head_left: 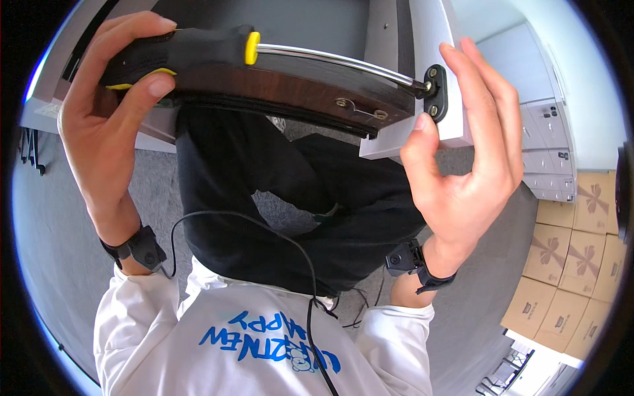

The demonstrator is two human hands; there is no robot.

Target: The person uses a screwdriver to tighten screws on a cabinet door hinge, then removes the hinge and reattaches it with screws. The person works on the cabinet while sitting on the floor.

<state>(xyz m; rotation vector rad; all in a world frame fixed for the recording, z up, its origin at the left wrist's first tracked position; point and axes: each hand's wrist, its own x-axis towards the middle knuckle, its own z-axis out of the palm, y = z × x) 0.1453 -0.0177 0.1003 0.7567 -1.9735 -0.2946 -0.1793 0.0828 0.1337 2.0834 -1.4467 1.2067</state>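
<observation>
My left hand (109,112) is wrapped around the black and yellow handle of a screwdriver (211,49). Its long metal shaft runs to the right, and the tip meets a screw in a small black bracket (435,96) with rounded ends. This bracket lies against the edge of a white panel (456,129). My right hand (475,145) spans the bracket, thumb at its lower end and fingertips by its upper end and the panel. Below the shaft is a dark brown panel (284,82) with metal fittings near its right end.
Brown cardboard boxes (551,254) are stacked at the right. Beyond them stand pale cabinets (548,125) with locks. Black cable (290,244) crosses my lap from the left wrist device. Grey carpet (152,191) spreads around my legs, and black rods (32,148) stand at the far left.
</observation>
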